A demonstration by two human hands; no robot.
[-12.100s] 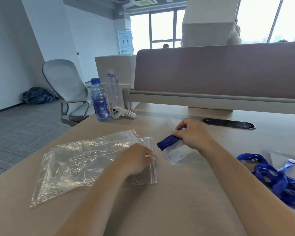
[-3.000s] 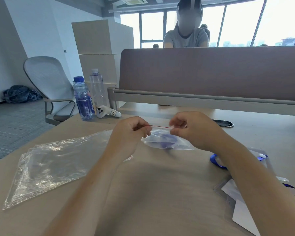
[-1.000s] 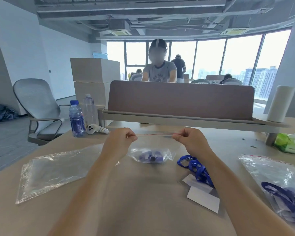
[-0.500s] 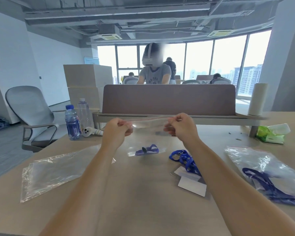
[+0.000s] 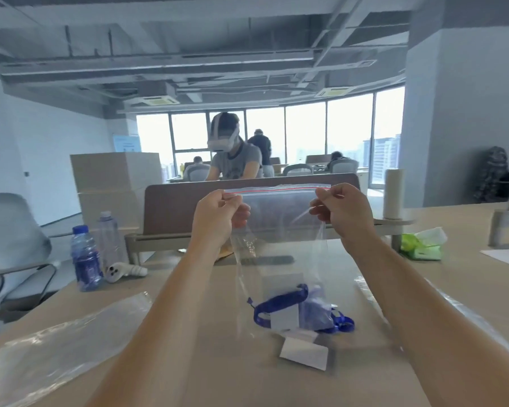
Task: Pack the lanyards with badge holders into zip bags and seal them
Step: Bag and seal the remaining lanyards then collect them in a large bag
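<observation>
- Left hand (image 5: 218, 218): fingers and thumb pinch the top left corner of a clear plastic zip bag with a red seal line (image 5: 279, 224).
- Right hand (image 5: 343, 212): pinches the top right corner of the same bag; the seal line is stretched level between the two hands.
- Bag is held upright above the pale wooden desk (image 5: 232, 377), in front of the brown divider panel (image 5: 174, 210).
- Blue fabric lanyard (image 5: 279, 301) and clear badge holder with a white card (image 5: 285, 317) lie bunched at the bag's bottom.
- Cannot tell whether the bag's bottom touches the desk.
- Loose white card (image 5: 304, 352) lies on the desk just below the bag.
- Stack of empty clear zip bags (image 5: 56, 348) lies at desk left.
- Blue-tinted plastic water bottle (image 5: 86, 259) and white handheld controller (image 5: 124, 271) stand further back on the left.
</observation>
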